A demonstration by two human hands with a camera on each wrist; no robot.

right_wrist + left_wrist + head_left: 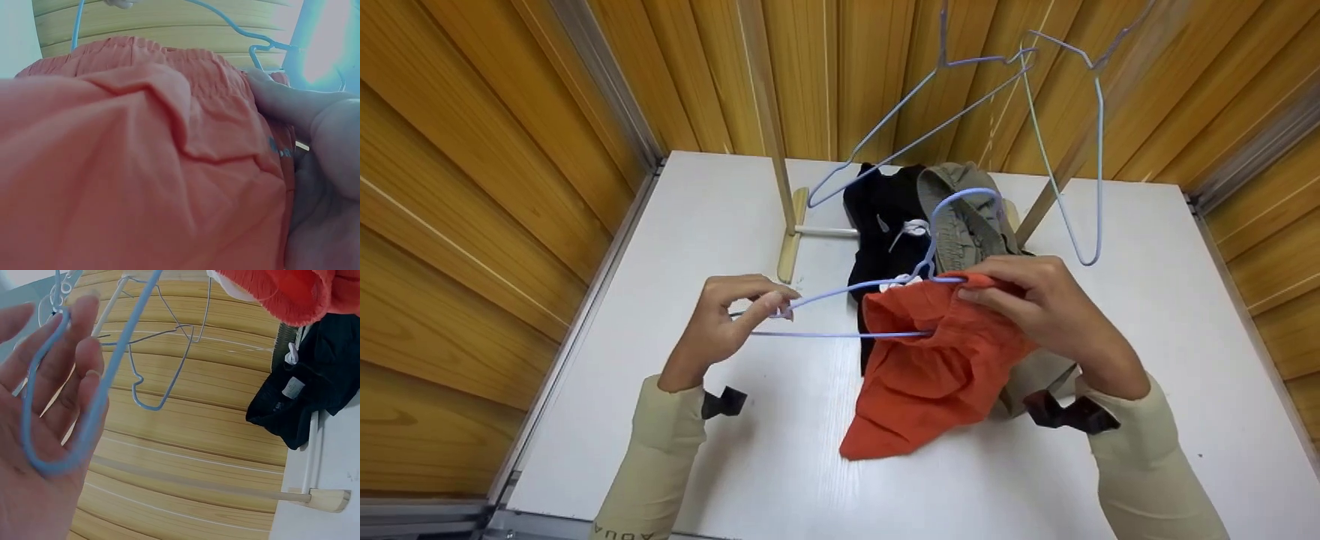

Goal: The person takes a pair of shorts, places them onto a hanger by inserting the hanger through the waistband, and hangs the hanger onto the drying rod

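Note:
My left hand [727, 315] pinches one end of a blue wire hanger [825, 334], whose bent corner [62, 467] crosses the palm in the left wrist view. The hanger's other end runs into the waist opening of orange-red shorts [930, 375]. My right hand [1042, 304] pinches the waistband near the hanger's neck, thumb on the near side. Whether it also grips the wire is hidden by the cloth. Elastic gathers along the waistband show in the right wrist view, where the shorts [140, 169] fill most of the picture. The hanger's hook points away from me.
Behind the shorts, a black garment [866, 202] with white drawstring and a khaki garment [960, 232] lie on the white table [720, 225]. Two more hangers hang above, one left [1099, 150] and right of centre. A wooden rack post [769, 112] stands left; wood-panelled walls surround the table.

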